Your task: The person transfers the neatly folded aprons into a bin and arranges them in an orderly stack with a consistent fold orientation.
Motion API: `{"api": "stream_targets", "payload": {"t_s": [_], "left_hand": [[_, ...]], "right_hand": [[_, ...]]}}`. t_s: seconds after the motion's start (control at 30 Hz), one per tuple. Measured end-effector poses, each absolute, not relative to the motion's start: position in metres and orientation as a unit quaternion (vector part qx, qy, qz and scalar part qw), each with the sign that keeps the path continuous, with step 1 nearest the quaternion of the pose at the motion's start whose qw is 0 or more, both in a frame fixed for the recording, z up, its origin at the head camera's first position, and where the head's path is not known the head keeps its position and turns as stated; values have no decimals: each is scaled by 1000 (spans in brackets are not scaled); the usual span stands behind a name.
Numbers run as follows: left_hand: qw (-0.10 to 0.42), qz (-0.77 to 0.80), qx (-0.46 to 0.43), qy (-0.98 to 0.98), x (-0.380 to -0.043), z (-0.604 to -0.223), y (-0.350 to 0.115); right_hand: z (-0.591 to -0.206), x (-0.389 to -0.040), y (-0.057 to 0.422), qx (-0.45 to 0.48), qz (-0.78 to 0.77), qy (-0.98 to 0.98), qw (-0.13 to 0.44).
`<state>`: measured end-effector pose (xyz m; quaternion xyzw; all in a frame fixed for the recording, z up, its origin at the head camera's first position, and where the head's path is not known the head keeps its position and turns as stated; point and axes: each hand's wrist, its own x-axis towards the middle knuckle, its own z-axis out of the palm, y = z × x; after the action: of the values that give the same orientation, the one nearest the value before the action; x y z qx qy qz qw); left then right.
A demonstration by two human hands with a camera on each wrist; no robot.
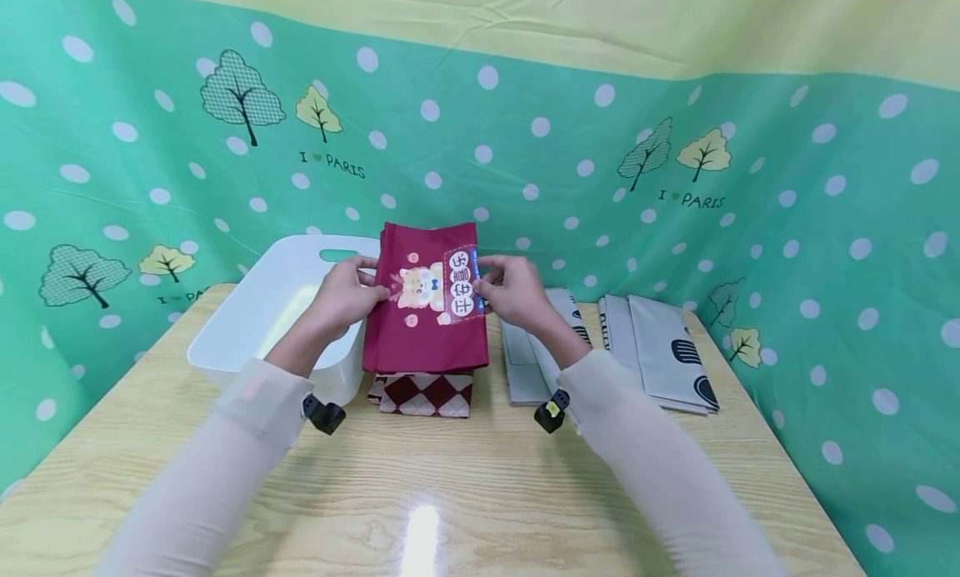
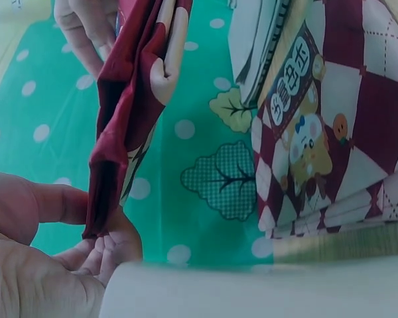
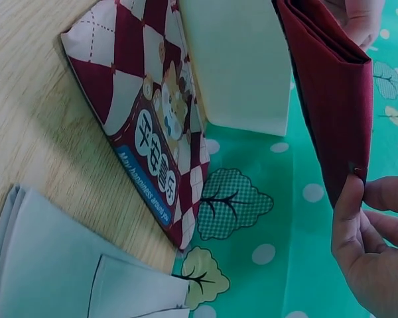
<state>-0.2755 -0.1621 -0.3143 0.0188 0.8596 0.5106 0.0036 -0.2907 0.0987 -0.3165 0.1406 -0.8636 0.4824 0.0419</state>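
Pale sleeves [image 1: 202, 469] come up from the bottom edge, cut off there, so elbows and shoulders are out of sight. Both forearms reach forward and lean inward, a small black camera [image 1: 322, 413] at each wrist. The left hand [image 1: 345, 295] pinches the left edge of a folded red cloth [image 1: 420, 343] between thumb and bent fingers, parted only by the fabric. The right hand [image 1: 517, 292] pinches the opposite edge likewise, partly covering a blue strip whose lettering is too small to read. The red cloth is held up above a checked cloth [image 1: 426, 396], apart from it, and hides most of it from the head camera; both wrist views show the gap. Beside them, to the left, a white bin [image 1: 255, 310] is partly blocked by the left arm; in the left wrist view a white edge, blurred, crosses the bottom. On the right lie two grey cloths [image 1: 656, 352], the nearer one partly behind the right forearm. All rest on a wooden table [image 1: 465, 477] before a green curtain [image 1: 450, 202].
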Motion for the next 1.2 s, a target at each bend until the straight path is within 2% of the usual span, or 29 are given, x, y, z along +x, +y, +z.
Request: {"api": "stream_targets", "payload": {"t_s": [0.37,1.2], "left_hand": [[1,505,20,863,-278,-314,-179],[8,498,14,867,-275,-307,-212]], "right_hand": [[-315,-290,83,161,472,-865,55],[-310,-295,52,158,496,-853,26]]}}
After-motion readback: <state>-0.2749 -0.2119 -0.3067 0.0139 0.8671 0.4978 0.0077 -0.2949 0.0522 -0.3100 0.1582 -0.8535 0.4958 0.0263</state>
